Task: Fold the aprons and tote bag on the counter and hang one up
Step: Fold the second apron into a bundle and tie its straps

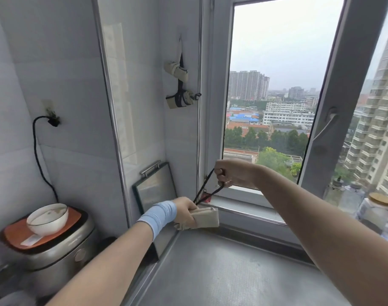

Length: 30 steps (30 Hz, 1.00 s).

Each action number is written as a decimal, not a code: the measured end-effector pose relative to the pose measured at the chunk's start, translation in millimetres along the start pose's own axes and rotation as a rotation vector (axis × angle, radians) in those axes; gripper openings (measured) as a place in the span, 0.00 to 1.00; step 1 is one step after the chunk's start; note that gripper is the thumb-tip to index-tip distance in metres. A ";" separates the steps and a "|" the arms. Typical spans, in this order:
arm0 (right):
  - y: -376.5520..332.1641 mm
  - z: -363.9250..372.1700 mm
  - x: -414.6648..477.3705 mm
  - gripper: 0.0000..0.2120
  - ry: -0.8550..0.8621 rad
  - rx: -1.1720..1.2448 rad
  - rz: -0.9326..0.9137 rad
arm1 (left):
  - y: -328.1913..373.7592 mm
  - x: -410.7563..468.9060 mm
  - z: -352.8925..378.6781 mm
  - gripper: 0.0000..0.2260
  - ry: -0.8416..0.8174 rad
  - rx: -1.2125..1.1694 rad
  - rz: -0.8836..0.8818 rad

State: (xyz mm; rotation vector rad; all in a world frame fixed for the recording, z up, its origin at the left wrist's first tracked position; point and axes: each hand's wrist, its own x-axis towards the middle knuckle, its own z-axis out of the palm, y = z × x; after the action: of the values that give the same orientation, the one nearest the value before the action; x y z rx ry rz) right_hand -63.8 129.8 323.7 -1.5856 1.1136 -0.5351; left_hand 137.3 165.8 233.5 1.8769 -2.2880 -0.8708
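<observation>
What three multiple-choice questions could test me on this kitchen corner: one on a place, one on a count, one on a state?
1. Where does the white bowl stand?
A. on the windowsill
B. on the rice cooker
C. on the floor

2. How many rolled beige bundles hang on the wall?
A. two
B. three
C. five

3. What is the right hand doing?
A. lying flat on the counter
B. lifting a jar
C. gripping the black strap

Answers:
1 B: the bowl sits on the cooker's orange lid.
2 A: one bundle hangs above the other.
3 C: its fingers curl round the strap, which runs down to the folded bundle that the left hand holds.
</observation>
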 end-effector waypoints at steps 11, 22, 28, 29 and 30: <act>127.3 44.2 1.6 0.08 -0.182 0.826 0.196 | -31.8 7.1 9.2 0.14 0.405 -0.971 0.095; 192.4 47.9 31.4 0.07 -0.148 0.168 0.604 | -41.3 31.6 114.1 0.18 0.030 -0.354 0.172; 224.2 77.6 56.7 0.06 0.109 -0.281 0.454 | -35.6 49.7 162.1 0.09 0.113 0.061 0.144; 237.1 82.2 61.4 0.09 0.140 -0.314 0.419 | -38.1 53.7 171.1 0.09 0.142 0.086 0.141; 247.9 86.3 63.8 0.11 0.158 -0.345 0.388 | -40.4 56.9 179.1 0.09 0.169 0.087 0.133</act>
State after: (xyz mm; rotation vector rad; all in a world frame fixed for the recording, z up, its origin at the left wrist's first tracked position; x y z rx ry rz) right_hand -60.0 121.1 53.7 -1.5763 1.6576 -0.2167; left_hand 89.4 178.3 47.9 1.7308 -2.3491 -0.5824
